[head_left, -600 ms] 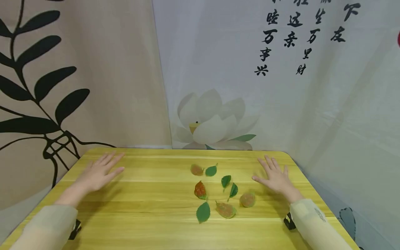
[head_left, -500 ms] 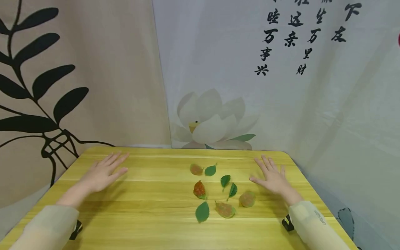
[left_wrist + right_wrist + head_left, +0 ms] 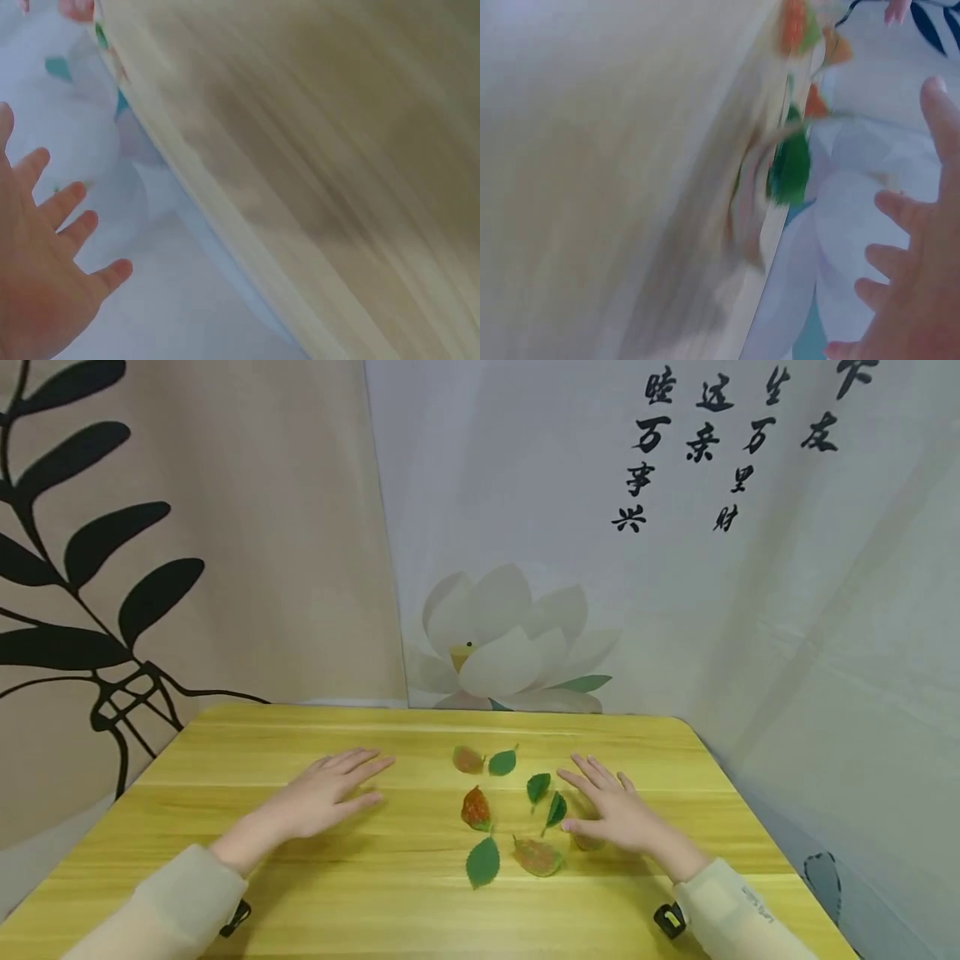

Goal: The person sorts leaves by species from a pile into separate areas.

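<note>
Several loose leaves lie spread over the table's middle right. Among them are a red-orange leaf (image 3: 476, 808), a green leaf (image 3: 482, 862) below it, and a mottled reddish-green leaf (image 3: 537, 857). Two small dark green leaves, one of them folded-looking (image 3: 556, 809), lie nearest my right hand (image 3: 618, 810). That hand hovers with fingers spread, partly hiding a reddish leaf (image 3: 588, 842). In the right wrist view a curled pale leaf (image 3: 748, 202) and a green leaf (image 3: 791, 165) look blurred. My left hand (image 3: 322, 797) is held out left of the leaves, fingers extended, holding nothing.
The yellow wood-grain table (image 3: 375, 910) has rounded far corners. Behind it hangs a cloth backdrop (image 3: 510, 485) with a printed lotus, dark branches and black characters. A dark wrist device (image 3: 670, 920) sits under the right sleeve.
Both hands have moved inward towards the leaves, the left hand rightward and the right hand leftward, now covering part of one reddish leaf. The leaves keep their arrangement; the view has tilted slightly.
</note>
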`<state>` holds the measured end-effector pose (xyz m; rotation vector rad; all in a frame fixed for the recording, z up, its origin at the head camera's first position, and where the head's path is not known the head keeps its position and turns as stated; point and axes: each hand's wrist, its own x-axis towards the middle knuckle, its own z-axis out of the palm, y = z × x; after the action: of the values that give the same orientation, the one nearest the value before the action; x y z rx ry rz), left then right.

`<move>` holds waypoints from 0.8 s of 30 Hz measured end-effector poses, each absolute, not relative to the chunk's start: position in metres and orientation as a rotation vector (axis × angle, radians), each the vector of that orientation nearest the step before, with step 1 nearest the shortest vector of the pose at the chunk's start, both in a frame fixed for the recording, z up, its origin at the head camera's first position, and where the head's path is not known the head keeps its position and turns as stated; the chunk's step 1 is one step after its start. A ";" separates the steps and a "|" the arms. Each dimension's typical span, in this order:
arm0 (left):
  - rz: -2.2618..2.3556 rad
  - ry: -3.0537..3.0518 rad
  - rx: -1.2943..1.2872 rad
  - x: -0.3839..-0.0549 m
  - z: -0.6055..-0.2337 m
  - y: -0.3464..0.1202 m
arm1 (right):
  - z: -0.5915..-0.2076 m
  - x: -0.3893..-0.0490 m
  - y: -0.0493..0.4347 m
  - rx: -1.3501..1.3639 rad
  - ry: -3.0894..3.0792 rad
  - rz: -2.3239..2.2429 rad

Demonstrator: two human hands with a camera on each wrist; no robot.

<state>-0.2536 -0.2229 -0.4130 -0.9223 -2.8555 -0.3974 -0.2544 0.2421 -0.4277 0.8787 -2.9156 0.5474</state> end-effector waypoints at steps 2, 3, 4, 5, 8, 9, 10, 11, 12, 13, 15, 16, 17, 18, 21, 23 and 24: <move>-0.400 -2.848 -0.985 -0.252 -0.413 -0.210 | -0.426 -0.250 0.236 0.925 -2.926 0.554; -0.406 -2.848 -1.018 -0.251 -0.414 -0.204 | -0.426 -0.249 0.234 0.946 -2.931 0.560; -0.413 -2.847 -1.052 -0.250 -0.414 -0.198 | -0.426 -0.247 0.232 0.965 -2.934 0.567; -0.419 -2.848 -1.085 -0.248 -0.415 -0.193 | -0.426 -0.246 0.230 0.979 -2.937 0.569; -0.436 -2.856 -1.170 -0.245 -0.418 -0.177 | -0.426 -0.244 0.227 1.009 -2.941 0.598; -0.439 -2.856 -1.199 -0.244 -0.419 -0.172 | -0.426 -0.243 0.226 1.016 -2.941 0.609; -0.436 -2.853 -1.227 -0.243 -0.420 -0.166 | -0.427 -0.243 0.226 1.024 -2.939 0.625; -0.430 -2.850 -1.254 -0.243 -0.421 -0.162 | -0.427 -0.243 0.226 1.033 -2.935 0.645; -0.426 -2.837 -1.288 -0.242 -0.422 -0.157 | -0.427 -0.243 0.226 1.043 -2.929 0.660; -0.426 -2.824 -1.324 -0.242 -0.423 -0.153 | -0.428 -0.243 0.225 1.054 -2.922 0.680; -0.413 -2.794 -1.384 -0.242 -0.425 -0.145 | -0.429 -0.243 0.225 1.077 -2.916 0.698; -0.410 -2.783 -1.411 -0.242 -0.426 -0.142 | -0.430 -0.243 0.225 1.088 -2.916 0.704; -0.409 -2.774 -1.437 -0.242 -0.427 -0.139 | -0.431 -0.243 0.224 1.097 -2.921 0.707; -0.405 -2.766 -1.460 -0.243 -0.428 -0.135 | -0.431 -0.243 0.223 1.107 -2.928 0.711; -0.399 -2.765 -1.499 -0.243 -0.429 -0.127 | -0.433 -0.241 0.222 1.142 -2.955 0.726; -0.399 -2.757 -1.520 -0.244 -0.430 -0.123 | -0.433 -0.239 0.221 1.182 -2.957 0.722; -0.397 -2.755 -1.525 -0.245 -0.431 -0.121 | -0.433 -0.238 0.221 1.206 -2.953 0.718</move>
<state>-0.2447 -0.1206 -0.4307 -1.5247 -2.7551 -0.3966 -0.2383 0.2207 -0.4332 1.2058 -2.9530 0.7182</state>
